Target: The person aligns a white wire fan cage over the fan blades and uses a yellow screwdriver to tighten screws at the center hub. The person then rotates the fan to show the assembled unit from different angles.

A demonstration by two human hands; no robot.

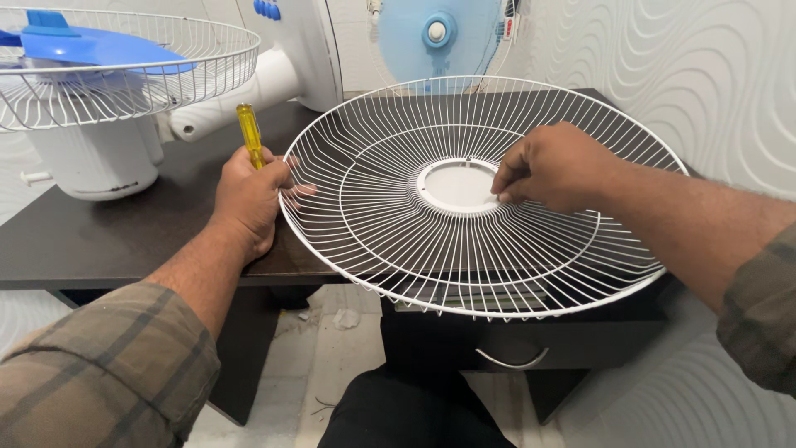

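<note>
White wire makes up the fan guard (485,199), a round dished grille that lies on the dark counter (99,236) with its near rim hanging over the front edge, above a drawer handle (512,362). At the guard's middle sits a flat white hub (456,187).

The right hand (554,166) reaches in over the wires, its fingers (507,189) pinched on the hub's right edge; what they pinch, if anything, is too small to tell.

The left hand (247,199) rests on the counter at the guard's left rim. Its fingers are clenched round a screwdriver (249,134), whose yellow handle stands upright above the fist, while the fingertips touch the outer wires.

At far left stands a second fan (91,124): a white motor body with blue blades inside its own wire guard. Behind the counter, a white stand (274,75) leans against the wall, and a pale blue fan face (437,33) shows just beyond the guard's far rim. Both sleeves are checked grey-brown.
</note>
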